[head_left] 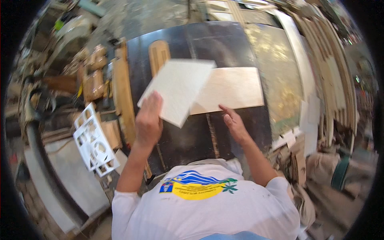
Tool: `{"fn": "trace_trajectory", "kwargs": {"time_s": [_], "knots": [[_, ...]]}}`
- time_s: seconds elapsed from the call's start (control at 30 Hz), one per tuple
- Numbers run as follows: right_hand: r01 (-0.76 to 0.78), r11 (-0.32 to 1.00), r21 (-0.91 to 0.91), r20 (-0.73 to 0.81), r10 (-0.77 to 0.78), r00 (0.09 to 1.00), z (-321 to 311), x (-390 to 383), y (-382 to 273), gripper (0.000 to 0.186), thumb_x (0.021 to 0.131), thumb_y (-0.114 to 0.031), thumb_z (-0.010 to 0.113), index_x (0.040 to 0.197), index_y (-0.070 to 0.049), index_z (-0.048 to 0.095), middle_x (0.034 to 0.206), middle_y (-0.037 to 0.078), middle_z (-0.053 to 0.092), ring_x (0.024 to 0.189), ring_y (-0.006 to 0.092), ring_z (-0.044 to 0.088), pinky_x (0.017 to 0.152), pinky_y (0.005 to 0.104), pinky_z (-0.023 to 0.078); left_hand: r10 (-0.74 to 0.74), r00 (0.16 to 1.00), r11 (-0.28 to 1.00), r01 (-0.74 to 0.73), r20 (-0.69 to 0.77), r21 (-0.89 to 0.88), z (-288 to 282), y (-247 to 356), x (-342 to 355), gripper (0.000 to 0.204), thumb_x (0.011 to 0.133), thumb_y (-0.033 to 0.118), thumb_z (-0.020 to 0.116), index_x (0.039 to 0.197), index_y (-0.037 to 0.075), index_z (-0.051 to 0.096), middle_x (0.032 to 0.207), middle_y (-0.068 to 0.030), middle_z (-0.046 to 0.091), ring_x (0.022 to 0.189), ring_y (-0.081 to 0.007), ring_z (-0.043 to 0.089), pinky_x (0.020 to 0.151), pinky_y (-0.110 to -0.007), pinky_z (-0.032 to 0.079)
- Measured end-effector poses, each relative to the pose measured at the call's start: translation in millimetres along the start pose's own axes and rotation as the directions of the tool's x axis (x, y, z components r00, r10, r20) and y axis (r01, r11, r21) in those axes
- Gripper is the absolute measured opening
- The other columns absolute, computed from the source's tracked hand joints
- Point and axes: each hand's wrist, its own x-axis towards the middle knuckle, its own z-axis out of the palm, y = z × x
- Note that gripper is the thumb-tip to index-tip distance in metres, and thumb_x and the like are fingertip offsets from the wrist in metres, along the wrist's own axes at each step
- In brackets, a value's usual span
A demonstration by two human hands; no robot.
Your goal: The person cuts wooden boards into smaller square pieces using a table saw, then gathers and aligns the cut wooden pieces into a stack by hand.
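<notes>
1. Panel location: the white panel (pixel 182 86) is at the centre of view, tilted above the dark table (pixel 180 146). It overlaps the left end of the pale board (pixel 236 88), which lies at its 3 o'clock. Contact between the two cannot be determined.
2. Left hand (pixel 149 122): fingers are held nearly straight and close together across the panel's upper face, at its 8 o'clock edge. The thumb is hidden, presumably below, closing the grip on the panel.
3. Right hand (pixel 236 127): empty, at the panel's 4 o'clock and well apart from it. Index finger extended, thumb spread from it, other fingers not distinguishable. The index tip is at the board's 6 o'clock edge; touch cannot be confirmed.
4. Handling (judged): panel thin, flat and stiff; likely light enough for one hand. The smooth face may slip under dry fingertips; corners are probably the parts most easily chipped.
5. Hold point (judged): pinch opposite edges at 9 and 3 o'clock for level support; a single-edge grip allows the far corner to droop.
</notes>
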Motion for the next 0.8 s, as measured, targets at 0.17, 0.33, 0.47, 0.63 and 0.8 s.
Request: {"fn": "trace_trajectory", "kwargs": {"time_s": [0.17, 0.33, 0.47, 0.63, 0.8], "knots": [[0.016, 0.716, 0.698, -0.313, 0.284, 0.906, 0.8, -71.9, -32.4, 0.047, 0.096, -0.017, 0.060, 0.136, 0.003, 0.046, 0.129, 0.014, 0.059, 0.111, 0.0224, 0.060, 0.096, 0.0391, 0.049, 0.289, 0.924, 0.920, -0.194, 0.251, -0.341, 68.5, 117.3, -12.1, 0.040, 0.089, 0.002, 0.054, 0.128, -0.002, 0.060, 0.135, -0.0244, 0.058, 0.130, -0.0377, 0.054, 0.111, -0.051, 0.040], [0.233, 0.834, 0.500, -0.778, 0.315, 0.544, -126.0, -113.9, 19.1, 0.027, 0.094, -0.008, 0.057, 0.119, 0.003, 0.058, 0.108, 0.011, 0.068, 0.090, 0.0188, 0.067, 0.080, 0.0336, 0.054, 0.458, 0.808, 0.799, -0.192, 0.370, -0.570, 68.7, 184.1, -3.2, 0.059, 0.081, 0.012, 0.075, 0.135, 0.002, 0.055, 0.151, -0.0226, 0.043, 0.140, -0.0386, 0.042, 0.116, -0.051, 0.033], [0.467, 0.810, 0.355, -0.906, 0.174, 0.387, -235.9, -137.2, 56.5, 0.031, 0.098, -0.016, 0.058, 0.123, 0.001, 0.055, 0.107, 0.009, 0.066, 0.093, 0.0175, 0.064, 0.081, 0.0326, 0.053, 0.491, 0.231, 0.742, 0.394, 0.840, -0.542, 74.0, 179.1, -9.9, 0.056, 0.092, 0.020, 0.067, 0.143, 0.002, 0.051, 0.153, -0.0195, 0.043, 0.139, -0.0320, 0.045, 0.113, -0.042, 0.039], [-0.076, 0.907, 0.415, -0.807, 0.405, 0.429, -272.6, -203.9, 188.8, 0.030, 0.101, -0.041, 0.056, 0.103, -0.012, 0.053, 0.084, 0.001, 0.054, 0.067, 0.0120, 0.052, 0.054, 0.0307, 0.042, 0.202, -0.262, 0.376, 0.910, 0.944, 0.173, 88.3, 166.5, -75.0, 0.046, 0.100, 0.029, 0.059, 0.138, 0.002, 0.057, 0.140, -0.0140, 0.059, 0.122, -0.0231, 0.059, 0.105, -0.032, 0.044], [-0.768, 0.323, 0.554, 0.069, 0.901, 0.429, -156.2, -302.6, 196.8, 0.068, 0.101, -0.054, 0.045, 0.148, -0.005, 0.044, 0.152, 0.014, 0.044, 0.137, 0.0246, 0.043, 0.115, 0.0385, 0.032, 0.061, -0.048, 0.141, 0.989, 0.997, 0.039, 76.6, 176.8, -212.0, 0.041, 0.098, 0.024, 0.062, 0.133, 0.003, 0.062, 0.126, -0.0116, 0.068, 0.109, -0.0198, 0.063, 0.096, -0.030, 0.048]]}}
